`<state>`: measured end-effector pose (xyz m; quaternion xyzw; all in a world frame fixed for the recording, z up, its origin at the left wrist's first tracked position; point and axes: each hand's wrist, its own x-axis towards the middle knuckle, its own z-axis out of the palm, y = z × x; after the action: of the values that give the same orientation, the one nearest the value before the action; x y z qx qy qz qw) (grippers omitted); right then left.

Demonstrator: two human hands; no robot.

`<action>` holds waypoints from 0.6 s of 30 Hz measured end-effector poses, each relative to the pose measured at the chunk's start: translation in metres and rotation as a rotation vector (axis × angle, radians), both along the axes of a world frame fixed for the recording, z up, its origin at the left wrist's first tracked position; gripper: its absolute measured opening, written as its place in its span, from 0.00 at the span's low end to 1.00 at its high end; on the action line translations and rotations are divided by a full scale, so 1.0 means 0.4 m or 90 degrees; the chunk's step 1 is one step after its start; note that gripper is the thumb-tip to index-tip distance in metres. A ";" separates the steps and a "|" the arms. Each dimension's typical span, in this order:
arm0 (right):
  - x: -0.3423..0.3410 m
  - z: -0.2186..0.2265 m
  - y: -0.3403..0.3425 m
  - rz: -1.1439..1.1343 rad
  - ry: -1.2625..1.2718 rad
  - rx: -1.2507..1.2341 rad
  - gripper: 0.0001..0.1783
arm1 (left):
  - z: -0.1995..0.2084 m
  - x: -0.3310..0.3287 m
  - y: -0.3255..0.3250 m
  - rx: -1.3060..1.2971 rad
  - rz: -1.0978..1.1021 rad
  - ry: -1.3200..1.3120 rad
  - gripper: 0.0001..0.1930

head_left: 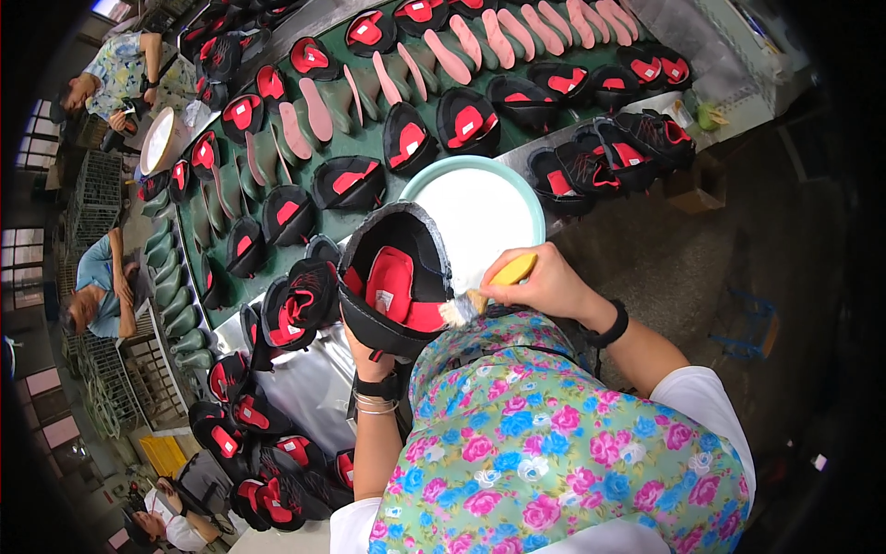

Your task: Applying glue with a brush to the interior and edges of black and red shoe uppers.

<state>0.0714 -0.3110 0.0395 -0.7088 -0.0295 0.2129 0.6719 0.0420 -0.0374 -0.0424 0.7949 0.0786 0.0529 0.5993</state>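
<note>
My left hand (367, 358) grips a black shoe upper (398, 338) with a red lining, its open underside facing up. Most of that hand's fingers are hidden beneath the upper. A pale grey band runs along the upper's edge. My right hand (546, 286) is closed round the yellow handle of a brush (465, 307), whose pale bristles meet the right edge of the upper. Just beyond both hands sits a round basin (533, 196) with a light green rim, holding white liquid.
A green work table (360, 138) carries rows of black-and-red uppers, pink insoles (316, 109) and grey-green soles (337, 90). More uppers (277, 462) pile up at the lower left. Several people are at the far left. A cardboard box (697, 185) and a blue stool (746, 328) stand right.
</note>
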 end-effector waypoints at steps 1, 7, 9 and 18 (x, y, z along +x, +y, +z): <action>0.012 -0.014 -0.005 -0.004 -0.063 -0.035 0.08 | -0.011 -0.012 0.016 0.000 0.003 0.002 0.24; 0.081 -0.092 -0.017 -0.019 -0.202 -0.132 0.09 | 0.002 -0.039 -0.013 -0.299 0.094 0.146 0.23; 0.101 -0.106 -0.019 -0.038 -0.221 -0.128 0.08 | -0.011 -0.061 -0.011 -0.512 0.081 0.137 0.24; 0.123 -0.241 -0.069 -0.097 -0.195 -0.224 0.08 | -0.045 -0.134 0.098 -0.694 0.160 0.238 0.23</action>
<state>0.1204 -0.3384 -0.0568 -0.8391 -0.0399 0.0533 0.5399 -0.0116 0.0017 -0.0603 0.3523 0.2926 -0.0658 0.8866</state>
